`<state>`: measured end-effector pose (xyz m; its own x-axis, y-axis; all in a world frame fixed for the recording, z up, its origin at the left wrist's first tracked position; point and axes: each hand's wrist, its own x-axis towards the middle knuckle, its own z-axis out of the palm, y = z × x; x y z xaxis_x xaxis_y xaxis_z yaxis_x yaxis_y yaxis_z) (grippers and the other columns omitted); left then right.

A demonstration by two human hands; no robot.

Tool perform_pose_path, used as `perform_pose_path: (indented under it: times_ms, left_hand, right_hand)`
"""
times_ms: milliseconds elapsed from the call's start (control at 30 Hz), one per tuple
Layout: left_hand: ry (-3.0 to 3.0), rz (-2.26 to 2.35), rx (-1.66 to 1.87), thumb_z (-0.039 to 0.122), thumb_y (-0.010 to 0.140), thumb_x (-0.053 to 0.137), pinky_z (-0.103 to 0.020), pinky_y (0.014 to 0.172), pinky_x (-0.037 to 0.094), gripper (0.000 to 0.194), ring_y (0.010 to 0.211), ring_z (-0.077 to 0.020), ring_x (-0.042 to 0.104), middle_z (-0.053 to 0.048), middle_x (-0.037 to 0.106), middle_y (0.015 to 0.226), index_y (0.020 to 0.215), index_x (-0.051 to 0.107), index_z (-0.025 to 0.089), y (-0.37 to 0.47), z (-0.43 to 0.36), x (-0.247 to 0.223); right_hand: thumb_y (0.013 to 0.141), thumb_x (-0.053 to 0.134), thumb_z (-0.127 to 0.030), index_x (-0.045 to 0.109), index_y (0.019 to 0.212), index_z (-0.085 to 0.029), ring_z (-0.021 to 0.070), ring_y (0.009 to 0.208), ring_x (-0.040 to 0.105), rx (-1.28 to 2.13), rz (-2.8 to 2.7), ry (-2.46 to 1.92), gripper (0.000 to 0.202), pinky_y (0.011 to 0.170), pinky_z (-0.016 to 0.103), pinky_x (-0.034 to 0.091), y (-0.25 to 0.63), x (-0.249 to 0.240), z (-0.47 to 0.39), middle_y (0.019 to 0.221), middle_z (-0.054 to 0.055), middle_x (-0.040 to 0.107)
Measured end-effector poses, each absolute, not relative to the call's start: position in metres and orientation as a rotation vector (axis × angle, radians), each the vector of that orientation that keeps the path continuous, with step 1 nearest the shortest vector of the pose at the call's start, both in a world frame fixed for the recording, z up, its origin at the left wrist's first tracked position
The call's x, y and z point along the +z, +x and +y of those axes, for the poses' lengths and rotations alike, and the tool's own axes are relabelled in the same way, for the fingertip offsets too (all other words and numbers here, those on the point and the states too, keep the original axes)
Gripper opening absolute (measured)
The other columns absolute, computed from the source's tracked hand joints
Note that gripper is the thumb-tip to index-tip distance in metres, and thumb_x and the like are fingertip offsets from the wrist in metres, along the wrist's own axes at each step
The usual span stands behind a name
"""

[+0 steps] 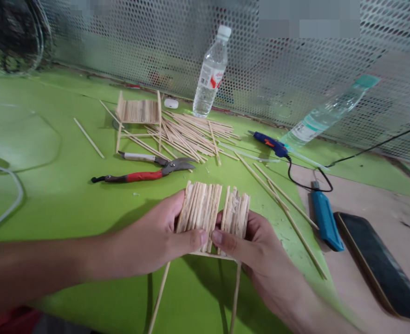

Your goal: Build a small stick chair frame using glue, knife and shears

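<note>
Both hands hold a small model chair made of thin wooden sticks [202, 204], low over the green table. Its slats stand side by side, with a gap right of the middle, and two long stick legs point toward me. My left hand [170, 236] grips the left side, thumb laid across the slats. My right hand [253, 246] is closed round the right side, its thumb tip by the gap. The fingers behind the slats are mostly hidden. Beyond my left hand lie pruning shears [145, 171] with one red and one white handle.
Behind are a similar stick chair [140, 111], a pile of loose sticks [191, 134], a white case [171, 103] and a water bottle [211, 74]. A glue gun [269, 143], tilted bottle [326, 116], blue utility knife [326, 218] and phone [382, 264] lie right. Perforated metal [128, 41] backs the table.
</note>
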<state>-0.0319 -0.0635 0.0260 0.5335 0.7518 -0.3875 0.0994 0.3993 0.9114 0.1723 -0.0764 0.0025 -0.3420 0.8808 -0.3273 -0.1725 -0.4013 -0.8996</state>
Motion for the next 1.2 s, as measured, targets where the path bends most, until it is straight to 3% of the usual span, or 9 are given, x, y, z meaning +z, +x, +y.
perform_pose_path:
  times_ms: [500,800,1067,1200]
  left_hand:
    - [1.098,0.939,0.465,0.023,0.093,0.07,-0.043,0.106,0.055,0.052,0.123,-0.027,0.066,-0.009,0.069,0.135,0.142,0.053,0.021,-0.033,-0.064,0.027]
    - [1.14,0.966,0.554,0.039,0.089,0.075,-0.046,0.095,0.058,0.052,0.108,-0.0322,0.071,-0.01,0.077,0.112,0.137,0.064,0.021,-0.038,-0.069,0.009]
    - [1.115,0.944,0.456,0.031,0.091,0.075,-0.049,0.106,0.054,0.057,0.119,-0.03,0.067,-0.012,0.07,0.133,0.144,0.056,0.022,-0.037,-0.063,0.017]
    - [1.107,0.957,0.463,0.03,0.091,0.075,-0.049,0.106,0.054,0.051,0.121,-0.0308,0.067,-0.011,0.071,0.131,0.139,0.06,0.022,-0.036,-0.063,0.021]
  right_hand:
    - [0.079,0.09,-0.032,0.082,0.109,-0.025,0.02,0.087,0.076,1.875,-1.114,-1.101,0.031,0.083,0.034,0.061,0.173,0.006,-0.075,0.101,0.004,0.082]
    - [0.082,0.087,-0.034,0.082,0.113,-0.026,0.0188,0.086,0.075,1.861,-1.164,-1.096,0.032,0.081,0.032,0.061,0.175,0.002,-0.077,0.101,0.004,0.082]
    - [0.079,0.089,-0.039,0.083,0.108,-0.025,0.0207,0.087,0.076,1.872,-1.159,-1.098,0.033,0.081,0.034,0.062,0.174,0.006,-0.074,0.098,0.005,0.082]
    - [0.079,0.089,-0.039,0.083,0.108,-0.025,0.0212,0.091,0.076,1.887,-1.117,-1.086,0.033,0.081,0.033,0.061,0.173,0.006,-0.075,0.099,0.005,0.082]
